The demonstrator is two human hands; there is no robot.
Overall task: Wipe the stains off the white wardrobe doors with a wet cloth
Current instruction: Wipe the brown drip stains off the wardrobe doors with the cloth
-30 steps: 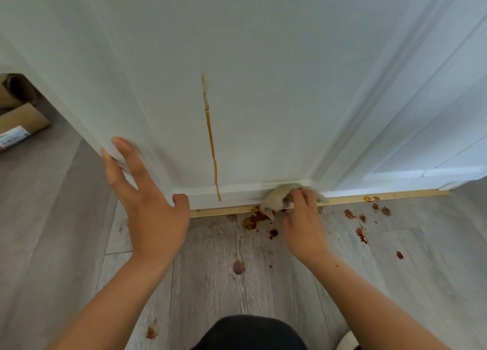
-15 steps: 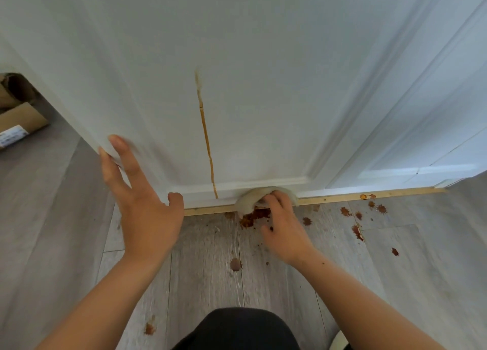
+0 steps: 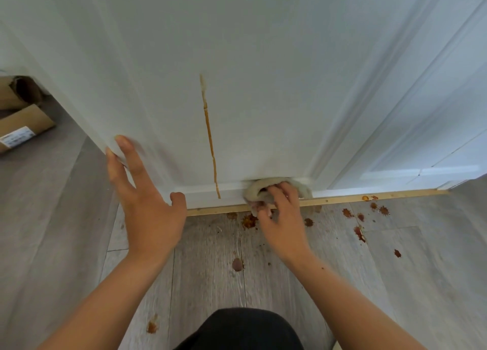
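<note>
The white wardrobe door fills the upper view. A thin orange-brown drip stain runs down its panel to the bottom rail. My right hand grips a bunched pale cloth and presses it against the door's bottom rail, just right of the stain's lower end. My left hand lies flat with spread fingers on the door's lower left corner, fingertips at its edge.
Reddish-brown splatters dot the grey plank floor along a wooden strip under the door. A second white door stands to the right. Cardboard boxes lie at far left. My dark-clothed knee is at the bottom.
My right hand slid the cloth left along the bottom rail, then back a little to the right. My left hand stayed on the door's corner.
</note>
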